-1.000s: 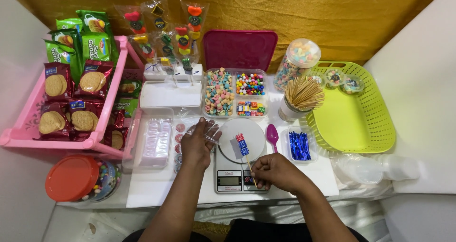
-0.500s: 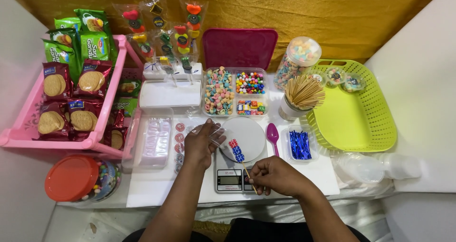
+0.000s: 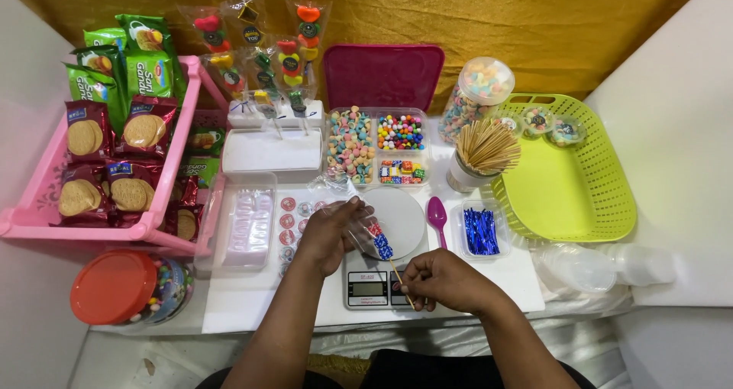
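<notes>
Over the white kitchen scale (image 3: 382, 271), the right hand (image 3: 443, 282) pinches the wooden stick of a candy skewer (image 3: 379, 244) between fingertips, its red and blue candies above the scale's round platform. The left hand (image 3: 330, 232), at the scale's left edge, grips a clear plastic sleeve (image 3: 359, 232) whose open end touches the skewer's candies. A purple spoon (image 3: 437, 217) lies just right of the platform

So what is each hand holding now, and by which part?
Right hand pinches the candy skewer by its bare stick end. Left hand holds a clear plastic sleeve by its mouth.
</notes>
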